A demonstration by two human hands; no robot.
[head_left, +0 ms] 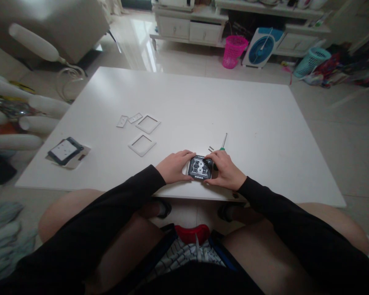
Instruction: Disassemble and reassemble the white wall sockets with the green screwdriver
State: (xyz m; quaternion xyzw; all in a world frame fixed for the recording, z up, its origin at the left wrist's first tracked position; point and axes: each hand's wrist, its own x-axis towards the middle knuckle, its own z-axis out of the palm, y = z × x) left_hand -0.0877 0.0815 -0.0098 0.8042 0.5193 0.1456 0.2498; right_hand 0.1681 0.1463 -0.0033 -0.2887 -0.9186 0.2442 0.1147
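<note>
Near the table's front edge I hold a black wall socket body [200,168] between both hands, its inner parts facing up. My left hand [176,167] grips its left side, thumb below and fingers above. On the opposite side my right hand [226,170] grips it the same way. Just beyond the right hand lies a screwdriver [224,141], its green handle partly hidden by that hand. Two screws [211,149] rest beside it. Farther left are two square white frames [138,151] and two small white plates [122,121].
A white table [264,131] spans the view. Another socket with a white face [64,150] lies at its left end. Beyond the table stand a pink basket [233,51], a blue and white fan [262,47] and a low cabinet [175,28]. A white rack is at left.
</note>
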